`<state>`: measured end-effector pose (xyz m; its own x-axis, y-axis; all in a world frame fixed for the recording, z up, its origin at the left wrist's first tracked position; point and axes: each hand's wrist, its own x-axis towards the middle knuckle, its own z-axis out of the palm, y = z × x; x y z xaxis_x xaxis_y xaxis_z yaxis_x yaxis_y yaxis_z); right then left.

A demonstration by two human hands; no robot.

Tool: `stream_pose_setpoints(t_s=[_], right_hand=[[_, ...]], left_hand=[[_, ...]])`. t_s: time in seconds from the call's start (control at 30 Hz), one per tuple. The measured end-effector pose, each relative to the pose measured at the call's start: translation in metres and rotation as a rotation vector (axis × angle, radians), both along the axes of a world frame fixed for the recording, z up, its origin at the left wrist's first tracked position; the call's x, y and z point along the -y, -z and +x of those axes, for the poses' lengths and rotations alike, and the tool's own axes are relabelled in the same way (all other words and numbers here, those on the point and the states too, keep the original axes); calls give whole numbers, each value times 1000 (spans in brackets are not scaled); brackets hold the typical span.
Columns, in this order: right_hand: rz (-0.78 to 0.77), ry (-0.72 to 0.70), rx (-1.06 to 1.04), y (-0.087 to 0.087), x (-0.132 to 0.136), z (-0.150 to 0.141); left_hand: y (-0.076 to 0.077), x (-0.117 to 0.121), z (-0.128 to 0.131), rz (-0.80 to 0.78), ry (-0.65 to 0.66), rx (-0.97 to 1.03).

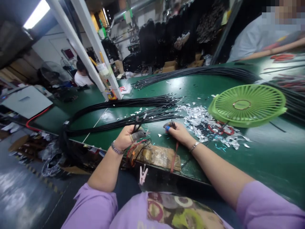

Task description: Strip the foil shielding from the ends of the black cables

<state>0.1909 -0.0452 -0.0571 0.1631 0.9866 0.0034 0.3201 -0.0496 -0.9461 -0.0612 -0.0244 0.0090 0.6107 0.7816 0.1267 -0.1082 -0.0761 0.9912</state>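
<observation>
My left hand (130, 136) is closed around the ends of a few thin black cables (140, 122), thumb covered by a grey finger cot. My right hand (177, 131) rests on the green table (262, 152), fingers pinched on a small dark tool or cable end with a blue tip that I cannot make out. Long bundles of black cables (124, 103) stretch left and away across the table. A heap of silver foil scraps (202, 122) lies just right of my right hand.
A green fan grille (247, 104) lies at the right, with red rings (220, 128) beneath its edge. More cables (202, 71) run along the far side. A taped pad (157, 155) and a clothespin (143, 174) sit at the near edge. Another person's arm (274, 51) is at top right.
</observation>
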Motion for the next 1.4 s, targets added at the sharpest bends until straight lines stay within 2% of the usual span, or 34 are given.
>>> stream_pose_setpoints(t_s=[0.1, 0.2, 0.23, 0.33, 0.43, 0.5, 0.57, 0.63, 0.7, 0.73, 0.8, 0.9, 1.0, 1.27, 1.4], right_hand=[[14, -9, 17, 1, 4, 1], [3, -47, 94, -2, 11, 4], [-17, -68, 122, -4, 13, 4], [-149, -256, 179, -11, 21, 3], [-307, -274, 170, -20, 29, -5], [-361, -290, 138, -27, 41, -15], [-299, -320, 112, -32, 61, -28], [-223, -411, 91, -34, 87, -44], [-210, -508, -8, -28, 114, -62], [-265, -558, -59, -23, 124, -71], [-324, -512, -160, -10, 138, -88], [-421, -408, -354, 9, 139, -107], [-476, -348, -504, 19, 131, -119], [-449, -256, -785, 25, 127, -133], [-425, -189, -824, 27, 126, -137]], left_hand=[[0, 41, -40, -66, -109, 0], [16, 87, -70, -185, -149, -56], [24, 101, -76, -222, -159, -73], [50, 131, -85, -304, -232, -97], [67, 146, -86, -341, -245, -119], [72, 150, -84, -341, -220, -120], [73, 151, -80, -339, -215, -103], [74, 150, -77, -341, -221, -82], [78, 149, -73, -342, -210, -71], [80, 148, -72, -343, -195, -71], [85, 146, -69, -343, -157, -78], [92, 145, -64, -346, -124, -91], [96, 144, -60, -356, -128, -101], [97, 141, -56, -398, -146, -108], [98, 141, -56, -417, -120, -130]])
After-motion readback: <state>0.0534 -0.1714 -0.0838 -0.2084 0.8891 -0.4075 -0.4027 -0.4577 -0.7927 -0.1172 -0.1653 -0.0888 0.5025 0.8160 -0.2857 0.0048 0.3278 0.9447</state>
